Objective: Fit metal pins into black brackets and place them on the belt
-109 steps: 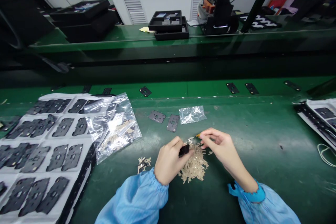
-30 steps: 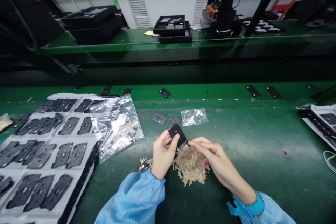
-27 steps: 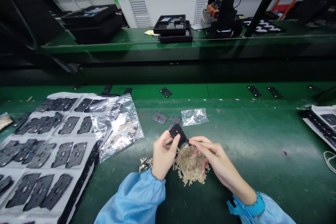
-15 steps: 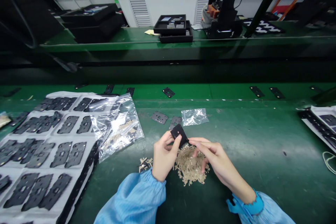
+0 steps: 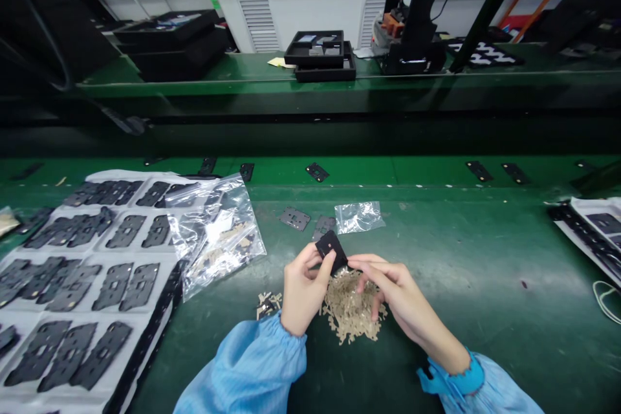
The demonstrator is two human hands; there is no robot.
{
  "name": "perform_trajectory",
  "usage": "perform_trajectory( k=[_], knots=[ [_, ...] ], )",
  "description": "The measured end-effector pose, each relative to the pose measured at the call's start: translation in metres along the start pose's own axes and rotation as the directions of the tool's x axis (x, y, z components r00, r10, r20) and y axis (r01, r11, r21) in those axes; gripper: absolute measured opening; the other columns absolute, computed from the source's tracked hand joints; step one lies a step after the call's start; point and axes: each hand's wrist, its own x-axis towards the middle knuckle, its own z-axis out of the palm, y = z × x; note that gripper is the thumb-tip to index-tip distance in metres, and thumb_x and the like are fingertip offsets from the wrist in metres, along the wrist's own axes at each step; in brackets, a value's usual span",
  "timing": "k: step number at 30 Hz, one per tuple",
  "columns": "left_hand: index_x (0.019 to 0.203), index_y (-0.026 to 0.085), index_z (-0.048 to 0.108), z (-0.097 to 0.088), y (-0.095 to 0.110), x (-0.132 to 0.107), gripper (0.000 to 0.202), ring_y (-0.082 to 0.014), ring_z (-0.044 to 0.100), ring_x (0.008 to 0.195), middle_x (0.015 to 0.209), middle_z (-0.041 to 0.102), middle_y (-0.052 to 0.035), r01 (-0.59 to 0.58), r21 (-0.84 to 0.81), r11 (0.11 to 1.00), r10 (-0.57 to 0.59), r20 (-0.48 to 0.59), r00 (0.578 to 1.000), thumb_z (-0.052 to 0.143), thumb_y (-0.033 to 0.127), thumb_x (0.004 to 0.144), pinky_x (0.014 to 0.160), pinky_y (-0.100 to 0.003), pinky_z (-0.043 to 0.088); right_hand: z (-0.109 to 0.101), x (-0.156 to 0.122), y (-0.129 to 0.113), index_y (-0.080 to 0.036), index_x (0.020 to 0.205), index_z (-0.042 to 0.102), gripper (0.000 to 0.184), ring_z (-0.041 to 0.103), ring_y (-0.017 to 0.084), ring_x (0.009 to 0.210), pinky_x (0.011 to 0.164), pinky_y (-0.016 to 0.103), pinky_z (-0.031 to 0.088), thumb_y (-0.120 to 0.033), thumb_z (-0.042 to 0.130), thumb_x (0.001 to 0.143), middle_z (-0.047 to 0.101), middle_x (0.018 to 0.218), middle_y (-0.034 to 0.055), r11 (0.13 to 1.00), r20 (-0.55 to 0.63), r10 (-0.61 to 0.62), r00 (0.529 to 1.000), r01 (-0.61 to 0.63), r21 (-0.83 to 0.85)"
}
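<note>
My left hand (image 5: 306,288) grips a thin black plastic plate (image 5: 332,251) with cut-outs, tilted, thumb across its face. At the plate's lower right corner, my right hand (image 5: 388,281) has thumb and index finger pinched together; anything between them is too small to make out. Its other fingers curl over a heap of small beige pieces (image 5: 352,310) on the green work surface. Just beyond the held plate lie two flat dark plates (image 5: 295,218) and a small clear plastic bag (image 5: 359,217). Beside my left wrist is a little pile of beige and dark bits (image 5: 268,304).
At left, a white compartment tray (image 5: 160,301) holds many black plates, with a clear zip bag (image 5: 218,239) of beige pieces over its corner. Black plates (image 5: 317,173) lie along the green belt (image 5: 369,168) ahead. Another tray (image 5: 589,233) stands at the right edge.
The plates on the far belt have shifted slightly to the right. My hands and the held plate stay almost exactly where they were.
</note>
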Motion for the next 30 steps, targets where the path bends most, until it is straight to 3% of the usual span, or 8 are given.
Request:
perform_trajectory(
  k=[4, 13, 21, 30],
  knots=[
    [0.094, 0.015, 0.061, 0.000, 0.001, 0.000, 0.019, -0.0180, 0.067, 0.086, 0.089, 0.070, -0.0057, 0.004, -0.002, 1.000, -0.004, 0.009, 1.000, 0.060, 0.029, 0.080, 0.064, -0.019, 0.053, -0.001, 0.001, -0.002, -0.019, 0.093, 0.073, 0.025, 0.056, 0.011, 0.061, 0.033, 0.016, 0.048, -0.037, 0.057, 0.083, 0.058, 0.104, 0.0083, 0.996, -0.004, 0.031, 1.000, -0.030, 0.079],
    [0.096, 0.016, 0.061, 0.000, 0.003, -0.001, 0.021, -0.0175, 0.067, 0.085, 0.093, 0.070, -0.0062, 0.013, -0.021, 1.000, -0.012, 0.023, 1.000, 0.060, 0.028, 0.079, 0.062, -0.018, 0.053, -0.004, 0.000, -0.004, -0.016, 0.091, 0.072, 0.022, 0.052, 0.011, 0.060, 0.031, 0.015, 0.045, -0.031, 0.060, 0.080, 0.057, 0.087, 0.0064, 0.982, 0.009, 0.093, 0.996, -0.093, 0.164],
    [0.097, 0.016, 0.062, -0.001, 0.003, 0.000, 0.023, -0.0186, 0.067, 0.086, 0.094, 0.071, -0.0073, 0.037, -0.065, 0.997, -0.032, 0.071, 0.997, 0.062, 0.029, 0.078, 0.061, -0.019, 0.053, -0.010, 0.003, 0.001, -0.016, 0.096, 0.069, 0.026, 0.046, 0.008, 0.046, 0.030, 0.013, 0.041, -0.035, 0.058, 0.082, 0.050, 0.058, -0.0007, 0.982, 0.012, 0.129, 0.992, -0.130, 0.137],
    [0.095, 0.014, 0.062, -0.005, 0.015, 0.001, 0.027, -0.0156, 0.067, 0.074, 0.090, 0.071, -0.0074, 0.147, -0.101, 0.984, -0.126, 0.190, 0.974, 0.065, 0.031, 0.075, 0.061, -0.021, 0.054, -0.013, 0.004, -0.001, -0.013, 0.086, 0.069, 0.027, 0.039, 0.004, 0.035, 0.028, 0.012, 0.034, -0.038, 0.067, 0.076, 0.050, 0.050, -0.0038, 0.992, -0.009, 0.118, 0.993, -0.117, 0.055]
  ],
)
